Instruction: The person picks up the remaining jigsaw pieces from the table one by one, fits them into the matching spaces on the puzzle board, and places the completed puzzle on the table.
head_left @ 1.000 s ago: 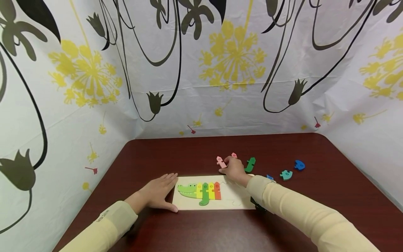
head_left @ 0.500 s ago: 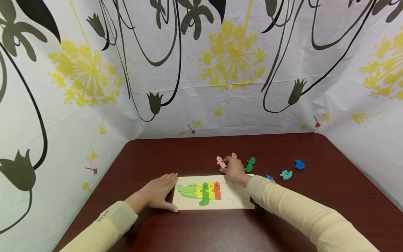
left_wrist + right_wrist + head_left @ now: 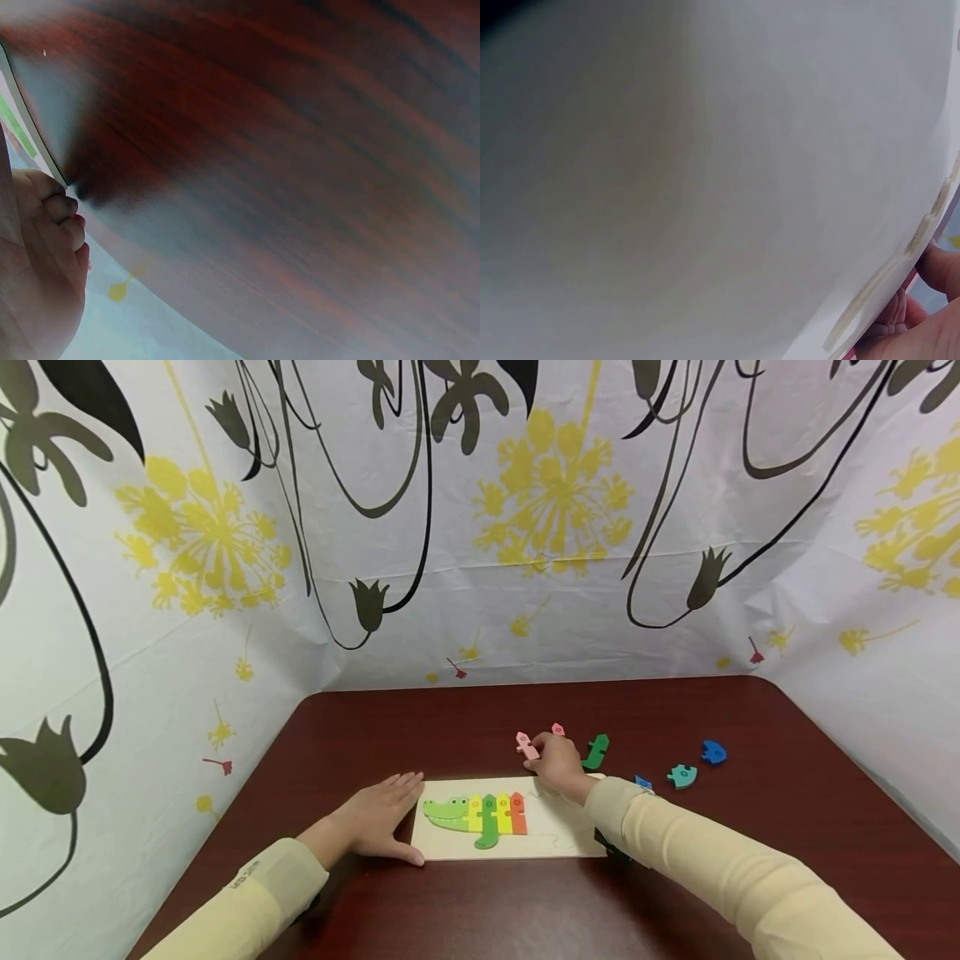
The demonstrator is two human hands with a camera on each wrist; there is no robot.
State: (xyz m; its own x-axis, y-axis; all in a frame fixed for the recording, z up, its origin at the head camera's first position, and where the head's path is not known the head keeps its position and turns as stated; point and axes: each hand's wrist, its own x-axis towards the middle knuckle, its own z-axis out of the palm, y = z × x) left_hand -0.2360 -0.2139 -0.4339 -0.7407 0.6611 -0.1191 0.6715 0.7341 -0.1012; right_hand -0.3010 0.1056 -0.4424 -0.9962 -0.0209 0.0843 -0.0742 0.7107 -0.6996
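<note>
A pale puzzle board (image 3: pixel 555 839) lies near the middle of the table, with a crocodile's green head (image 3: pixel 446 814) and yellow, green and orange body pieces set in its left part. My left hand (image 3: pixel 375 818) rests at the board's left edge, fingers straight and thumb spread; the left wrist view catches part of this hand (image 3: pixel 45 255). Beyond the board's far edge, my right hand (image 3: pixel 558 767) has its thumb and index finger around the lower end of a pink puzzle piece (image 3: pixel 524 744). The right wrist view shows mostly board, with curled fingers (image 3: pixel 939 271) at its edge.
Another pink piece (image 3: pixel 558 729) lies just behind the right hand. To its right are a green leg piece (image 3: pixel 597 752), a teal piece (image 3: pixel 682 777), a blue piece (image 3: pixel 713 752) and a partly covered blue piece (image 3: pixel 642 782). A patterned cloth (image 3: pixel 450 543) hangs behind the dark red table (image 3: pixel 420 727).
</note>
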